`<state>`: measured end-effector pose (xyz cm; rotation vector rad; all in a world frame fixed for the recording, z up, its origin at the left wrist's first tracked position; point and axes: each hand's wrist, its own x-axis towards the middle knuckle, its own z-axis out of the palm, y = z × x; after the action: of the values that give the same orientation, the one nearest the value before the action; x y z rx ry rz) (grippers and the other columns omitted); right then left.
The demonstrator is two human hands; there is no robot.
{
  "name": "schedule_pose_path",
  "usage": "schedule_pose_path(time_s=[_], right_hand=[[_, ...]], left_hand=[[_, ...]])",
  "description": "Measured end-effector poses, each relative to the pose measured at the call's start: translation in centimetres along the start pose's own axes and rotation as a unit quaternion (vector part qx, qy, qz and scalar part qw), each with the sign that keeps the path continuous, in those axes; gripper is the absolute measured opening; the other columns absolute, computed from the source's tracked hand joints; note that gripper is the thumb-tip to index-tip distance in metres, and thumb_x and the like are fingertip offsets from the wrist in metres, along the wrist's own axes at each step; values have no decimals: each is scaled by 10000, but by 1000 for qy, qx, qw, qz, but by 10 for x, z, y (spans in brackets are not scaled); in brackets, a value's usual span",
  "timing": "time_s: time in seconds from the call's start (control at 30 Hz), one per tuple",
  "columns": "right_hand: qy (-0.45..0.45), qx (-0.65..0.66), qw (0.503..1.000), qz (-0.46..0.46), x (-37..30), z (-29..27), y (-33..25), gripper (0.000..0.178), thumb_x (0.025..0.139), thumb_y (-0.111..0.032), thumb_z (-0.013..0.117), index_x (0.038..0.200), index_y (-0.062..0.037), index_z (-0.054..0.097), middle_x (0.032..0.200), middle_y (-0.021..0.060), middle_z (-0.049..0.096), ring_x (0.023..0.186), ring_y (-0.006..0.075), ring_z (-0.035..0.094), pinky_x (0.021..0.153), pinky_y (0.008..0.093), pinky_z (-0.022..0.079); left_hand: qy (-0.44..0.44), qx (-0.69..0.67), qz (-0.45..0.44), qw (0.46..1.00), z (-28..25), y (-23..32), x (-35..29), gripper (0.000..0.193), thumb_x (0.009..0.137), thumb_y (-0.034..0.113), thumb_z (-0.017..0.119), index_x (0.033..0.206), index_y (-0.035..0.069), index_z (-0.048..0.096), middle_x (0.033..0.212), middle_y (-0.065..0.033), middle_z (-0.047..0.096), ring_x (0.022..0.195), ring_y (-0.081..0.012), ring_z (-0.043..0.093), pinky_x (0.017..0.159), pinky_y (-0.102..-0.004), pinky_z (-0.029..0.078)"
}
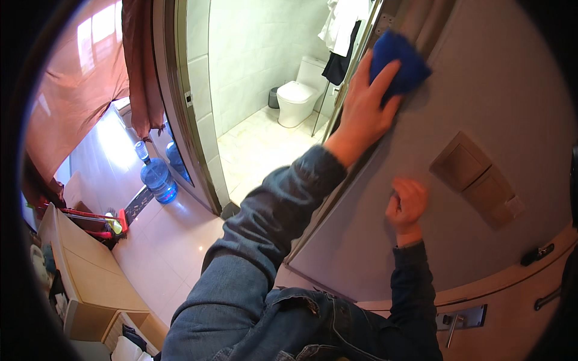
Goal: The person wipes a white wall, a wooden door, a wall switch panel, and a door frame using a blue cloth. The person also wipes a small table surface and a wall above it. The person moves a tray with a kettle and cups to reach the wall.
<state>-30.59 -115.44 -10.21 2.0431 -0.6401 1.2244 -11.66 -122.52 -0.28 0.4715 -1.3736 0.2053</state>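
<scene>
My left hand (367,108) is raised high beside the bathroom doorway, its fingers spread over a folded blue cloth (398,63). The cloth lies against the upper part of the grey wall (481,78), near the door frame. Lower down, my right hand (409,201) is held in front of the same wall with its fingers curled in, and I see nothing in it. Right of that hand, a brown two-part switch panel (478,180) is set on the wall.
Through the doorway stand a white toilet (297,96) and a dark bin (274,98); clothes (343,33) hang there. A blue water jug (159,180) stands on the floor at left, near a red broom (123,221) and a wooden cabinet (90,253). A door handle (454,328) shows at lower right.
</scene>
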Motion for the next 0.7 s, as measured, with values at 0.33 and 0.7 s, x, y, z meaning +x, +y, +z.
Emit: schedule_pose_path(time_s=[0.33, 0.7], right_hand=[[1, -5, 1000, -13, -3, 5, -3, 238, 688, 50, 575, 861, -100, 639, 863, 36, 659, 845, 229, 580, 753, 330, 456], [-5, 2, 999, -32, -9, 8, -1, 206, 687, 49, 569, 828, -81, 643, 857, 53, 653, 854, 235, 573, 825, 348, 423]], left_hand=[[-80, -2, -328, 941, -64, -16, -279, 517, 833, 83, 614, 1297, 3, 401, 1275, -237, 435, 1159, -369, 457, 963, -395, 388], [-17, -167, -285, 944, -37, -30, -89, 446, 894, 234, 595, 1249, -4, 468, 1038, -169, 618, 952, -214, 582, 838, -316, 453]])
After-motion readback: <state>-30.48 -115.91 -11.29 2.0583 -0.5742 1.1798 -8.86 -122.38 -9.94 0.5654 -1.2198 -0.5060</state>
